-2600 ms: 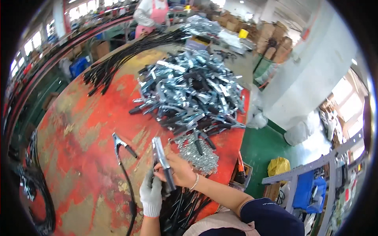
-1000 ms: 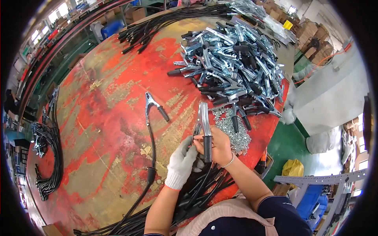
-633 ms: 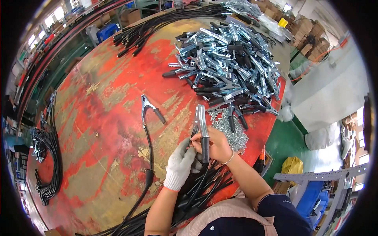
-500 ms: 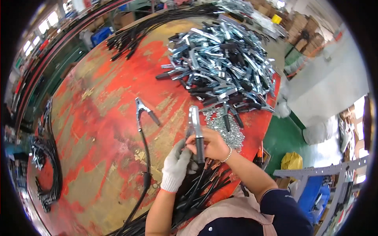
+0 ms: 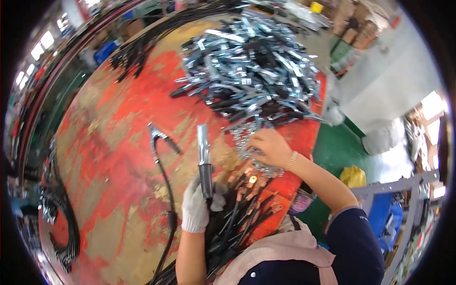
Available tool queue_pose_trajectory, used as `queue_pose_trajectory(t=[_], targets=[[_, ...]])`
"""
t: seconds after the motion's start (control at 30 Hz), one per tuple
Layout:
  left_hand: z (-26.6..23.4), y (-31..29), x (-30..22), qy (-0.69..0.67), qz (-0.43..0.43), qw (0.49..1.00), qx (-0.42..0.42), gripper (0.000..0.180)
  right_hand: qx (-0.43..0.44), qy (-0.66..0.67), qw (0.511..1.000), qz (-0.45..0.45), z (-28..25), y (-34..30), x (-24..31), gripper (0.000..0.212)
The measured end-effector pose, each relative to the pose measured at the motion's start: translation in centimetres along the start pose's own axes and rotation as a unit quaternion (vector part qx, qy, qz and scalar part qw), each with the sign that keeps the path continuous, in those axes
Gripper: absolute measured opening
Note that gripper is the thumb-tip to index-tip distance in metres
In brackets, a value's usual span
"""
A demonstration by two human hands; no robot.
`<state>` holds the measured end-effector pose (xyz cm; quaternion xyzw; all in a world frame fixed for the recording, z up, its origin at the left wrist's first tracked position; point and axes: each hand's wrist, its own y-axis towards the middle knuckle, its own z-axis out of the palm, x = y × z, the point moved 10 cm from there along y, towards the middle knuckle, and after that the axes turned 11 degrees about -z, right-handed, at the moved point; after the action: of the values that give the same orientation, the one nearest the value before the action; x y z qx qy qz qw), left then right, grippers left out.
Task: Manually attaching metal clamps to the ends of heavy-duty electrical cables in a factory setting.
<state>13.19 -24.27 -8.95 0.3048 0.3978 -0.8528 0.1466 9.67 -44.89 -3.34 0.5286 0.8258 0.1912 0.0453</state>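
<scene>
A worker's bare right hand [image 5: 271, 148] dips into a scatter of small metal pieces [image 5: 241, 137] on a worn red table [image 5: 121, 164], having left the clamp [image 5: 204, 147] it was touching half a second ago. The clamp now rests with the gloved left hand [image 5: 195, 205] alone, held just left of the copper-tipped cables [image 5: 252, 179], its bright metal end pointing away from the wearer and its dark sleeved handle toward the body. The gloved fingers are closed around its lower part (most of them hidden behind the handle, so whether they also pinch a cable end cannot be told). The right hand's fingers are bent downward at the pieces, touching or very near them; whether they have picked one up is not visible. The shift appears to split the work between the hands: the left keeps the clamp steady, and the right is free to deal with the loose pieces, which suggests that the handling of this clamp is unfinished. To the left, apart from both hands, a second clamp [image 5: 155, 131] lies open-legged with a black cable [image 5: 167, 191] trailing toward the wearer, while a large heap of clamps [image 5: 256, 66] fills the table's far side.
</scene>
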Motion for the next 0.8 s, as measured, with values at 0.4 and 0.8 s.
queue_pose_trajectory(t=[0.4,0.8], targets=[[0.6,-1.8,-2.6,0.052,0.071,0.996,-0.009,0.046,-0.162,0.858,0.348,0.341,9.7,4.7,9.0,0.044],[-1.6,-1.1,-1.2,0.06,0.062,0.991,-0.103,0.025,-0.443,0.7,0.426,0.363,0.2,-12.2,-2.1,0.048]])
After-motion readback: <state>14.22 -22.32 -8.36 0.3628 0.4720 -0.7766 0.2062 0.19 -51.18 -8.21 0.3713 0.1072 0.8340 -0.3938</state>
